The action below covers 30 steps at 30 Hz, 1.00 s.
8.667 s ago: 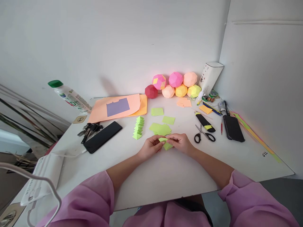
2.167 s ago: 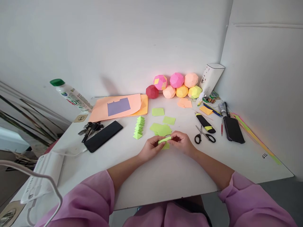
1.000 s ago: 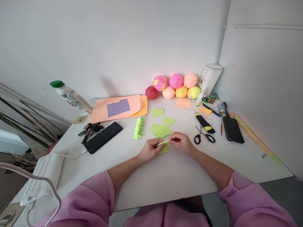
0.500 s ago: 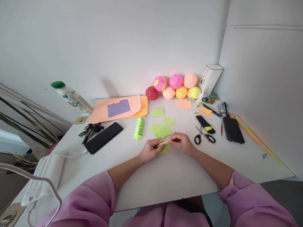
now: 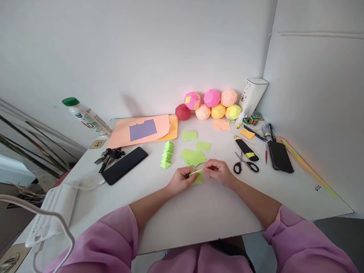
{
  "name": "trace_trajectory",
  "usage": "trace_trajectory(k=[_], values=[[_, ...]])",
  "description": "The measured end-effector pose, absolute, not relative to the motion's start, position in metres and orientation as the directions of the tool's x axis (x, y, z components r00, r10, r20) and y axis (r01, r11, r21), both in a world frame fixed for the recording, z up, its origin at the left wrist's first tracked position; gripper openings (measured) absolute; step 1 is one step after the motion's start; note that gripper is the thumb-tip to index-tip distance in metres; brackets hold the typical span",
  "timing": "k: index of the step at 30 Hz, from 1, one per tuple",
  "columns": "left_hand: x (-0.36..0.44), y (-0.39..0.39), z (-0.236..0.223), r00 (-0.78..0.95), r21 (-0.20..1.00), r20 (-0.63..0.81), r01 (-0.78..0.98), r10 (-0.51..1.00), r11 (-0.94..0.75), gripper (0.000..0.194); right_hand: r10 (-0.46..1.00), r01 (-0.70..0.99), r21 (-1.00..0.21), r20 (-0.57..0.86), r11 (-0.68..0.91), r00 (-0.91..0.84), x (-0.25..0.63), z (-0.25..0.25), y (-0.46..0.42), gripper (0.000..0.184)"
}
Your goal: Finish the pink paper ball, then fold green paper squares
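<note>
Between both hands is a small folded piece of light green paper [image 5: 196,172], held just above the table. My left hand [image 5: 181,181] pinches its left end between thumb and fingers. My right hand [image 5: 217,172] has thumb and fingertips closed at its right end. Under it, a flat green paper piece [image 5: 198,179] lies on the table, partly covered by the left hand. Just beyond the hands is a loose pile of green paper pieces [image 5: 193,157]. Left of that pile stands a row of folded green paper units [image 5: 167,154].
Scissors [image 5: 245,163] and a black-and-yellow box cutter [image 5: 247,148] lie right of my hands, with a phone [image 5: 281,156] farther right. Faceted paper balls [image 5: 211,98] are stacked by the wall. On the left are a black power bank or phone [image 5: 124,165], keys [image 5: 109,157] and a bottle [image 5: 89,117].
Both hands stay in nearly the same place. The held green paper has tilted slightly, and the right fingertips have shifted a little along its edge.
</note>
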State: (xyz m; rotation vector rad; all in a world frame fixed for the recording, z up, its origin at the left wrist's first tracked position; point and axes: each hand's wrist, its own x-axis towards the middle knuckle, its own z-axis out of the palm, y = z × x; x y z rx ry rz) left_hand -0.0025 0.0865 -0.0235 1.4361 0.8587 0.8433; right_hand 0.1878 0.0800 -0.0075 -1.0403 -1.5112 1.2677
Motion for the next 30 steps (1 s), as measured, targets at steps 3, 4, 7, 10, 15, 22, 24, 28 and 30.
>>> trace_trajectory(k=[3, 4, 7, 10, 15, 22, 24, 28, 30], values=[[-0.002, 0.087, -0.025, 0.46, 1.0, -0.002, 0.024, 0.888, -0.01, 0.033, 0.951, 0.086, -0.982, 0.139, 0.169, -0.276, 0.188, -0.005, 0.078, 0.022], [-0.002, 0.087, -0.025, 0.456, 1.0, -0.007, 0.022, 0.89, -0.003, 0.034, 0.947, 0.095, -0.978, 0.154, 0.187, -0.281, 0.188, -0.005, 0.078, 0.023], [-0.003, 0.087, -0.027, 0.45, 1.0, -0.022, 0.028, 0.893, 0.011, 0.034, 0.931, 0.145, -0.949, 0.231, 0.28, -0.284, 0.188, -0.006, 0.077, 0.021], [-0.003, 0.087, -0.027, 0.475, 0.999, -0.02, 0.042, 0.88, 0.0, 0.032, 0.908, 0.197, -0.915, 0.282, 0.351, -0.309, 0.188, -0.011, 0.078, 0.019], [-0.001, 0.089, -0.032, 0.483, 1.0, 0.019, -0.006, 0.875, -0.018, 0.031, 0.924, 0.184, -0.942, 0.211, 0.279, -0.319, 0.186, -0.015, 0.078, 0.021], [-0.001, 0.091, -0.034, 0.43, 0.998, 0.062, -0.044, 0.901, -0.048, 0.029, 0.949, 0.135, -0.972, 0.149, 0.192, -0.278, 0.187, -0.014, 0.079, 0.023], [-0.002, 0.091, -0.031, 0.455, 0.997, 0.072, -0.009, 0.887, -0.076, 0.029, 0.944, 0.125, -0.974, 0.144, 0.188, -0.296, 0.187, -0.015, 0.08, 0.024], [-0.004, 0.092, -0.03, 0.516, 0.997, 0.059, 0.007, 0.855, -0.074, 0.03, 0.942, 0.134, -0.977, 0.115, 0.164, -0.316, 0.187, -0.016, 0.08, 0.022], [-0.004, 0.092, -0.032, 0.507, 0.998, 0.058, -0.011, 0.86, -0.061, 0.029, 0.94, 0.128, -0.981, 0.097, 0.145, -0.327, 0.187, -0.015, 0.079, 0.022]])
